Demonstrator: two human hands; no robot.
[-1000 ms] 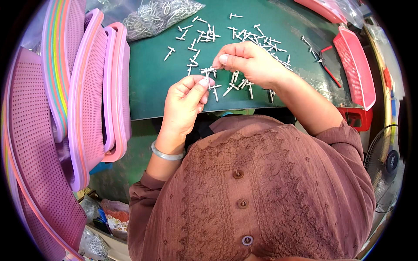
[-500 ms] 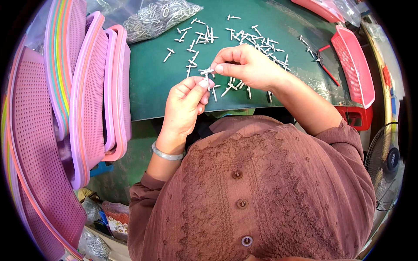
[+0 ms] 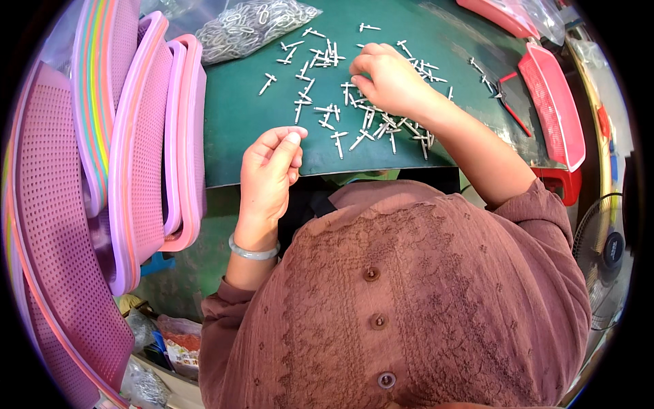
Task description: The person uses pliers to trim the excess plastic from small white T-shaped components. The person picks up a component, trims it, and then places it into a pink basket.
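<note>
Small silvery T-shaped metal pieces (image 3: 339,141) lie scattered over the green tabletop (image 3: 235,123). My left hand (image 3: 269,163), with a pale bangle on its wrist, is near the table's front edge. Its thumb presses against the bent fingers; whatever may be between them is hidden. Farther out, my right hand (image 3: 394,78) hovers palm down over the thick of the pieces. A gap shows between its thumb and index finger, with nothing visible held there. The hand covers some pieces beneath it.
Nested pink and purple perforated baskets (image 3: 139,150) stand at the left. A clear bag of metal links (image 3: 255,31) lies at the back. Red-handled pliers (image 3: 511,109) rest at the right, beside a pink basket (image 3: 555,102). A fan (image 3: 610,252) stands at the far right.
My hands have parted: the left drew back toward the left, the right moved out over the scattered pieces. A metal piece that was between them now lies on the table.
</note>
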